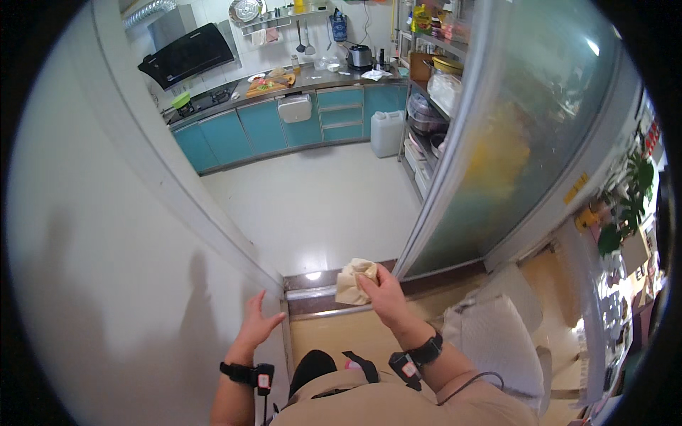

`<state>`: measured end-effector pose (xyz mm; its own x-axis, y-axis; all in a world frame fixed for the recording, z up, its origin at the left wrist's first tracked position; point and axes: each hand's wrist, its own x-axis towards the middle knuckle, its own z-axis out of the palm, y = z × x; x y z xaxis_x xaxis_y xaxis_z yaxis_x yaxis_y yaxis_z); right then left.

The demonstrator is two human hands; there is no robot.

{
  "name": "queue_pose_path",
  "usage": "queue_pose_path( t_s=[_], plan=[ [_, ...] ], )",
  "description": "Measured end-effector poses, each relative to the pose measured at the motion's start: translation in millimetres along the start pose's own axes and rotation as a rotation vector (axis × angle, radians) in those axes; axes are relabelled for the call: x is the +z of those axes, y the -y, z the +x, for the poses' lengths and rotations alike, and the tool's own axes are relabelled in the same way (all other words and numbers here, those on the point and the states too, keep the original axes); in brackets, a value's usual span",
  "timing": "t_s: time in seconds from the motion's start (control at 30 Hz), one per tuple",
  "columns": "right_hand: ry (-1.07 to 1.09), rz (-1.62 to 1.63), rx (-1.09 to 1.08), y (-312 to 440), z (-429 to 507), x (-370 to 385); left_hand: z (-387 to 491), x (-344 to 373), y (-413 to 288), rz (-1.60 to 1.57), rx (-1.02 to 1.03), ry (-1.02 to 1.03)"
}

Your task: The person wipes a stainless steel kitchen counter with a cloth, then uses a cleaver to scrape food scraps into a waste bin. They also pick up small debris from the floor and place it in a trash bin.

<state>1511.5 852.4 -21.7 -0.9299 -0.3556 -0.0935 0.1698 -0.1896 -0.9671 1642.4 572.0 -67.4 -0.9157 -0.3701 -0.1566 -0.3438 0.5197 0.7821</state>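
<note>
My right hand grips a crumpled beige cloth or paper between thumb and fingers, above the metal sliding-door track. To its left, my left hand is empty with the fingers apart, close to the white wall edge. Each wrist wears a black strap with a small device. Across the kitchen, a wooden cutting board with chopped food lies on the steel counter. A green bowl stands at the gas stove, left of the board.
A frosted glass sliding door stands at the right of the doorway, with a white wall at the left. Inside are a metal shelf rack and a white plastic jerrycan. A fabric-covered chair is beside my right arm.
</note>
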Motion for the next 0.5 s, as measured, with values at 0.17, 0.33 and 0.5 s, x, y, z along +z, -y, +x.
queue_pose_path(
  t_s=[0.17, 0.33, 0.5],
  plan=[
    [-0.028, -0.008, -0.012, -2, 157, 28, 154, -28, 15, -0.015, -0.129, 0.003],
    [-0.111, 0.255, 0.1, 0, 308, 28, 373, -34, -32, 0.074, 0.111, 0.13],
    [-0.292, 0.171, -0.117, 29, 435, -7, 557, -26, -134, 0.102, 0.297, 0.282]
  ],
)
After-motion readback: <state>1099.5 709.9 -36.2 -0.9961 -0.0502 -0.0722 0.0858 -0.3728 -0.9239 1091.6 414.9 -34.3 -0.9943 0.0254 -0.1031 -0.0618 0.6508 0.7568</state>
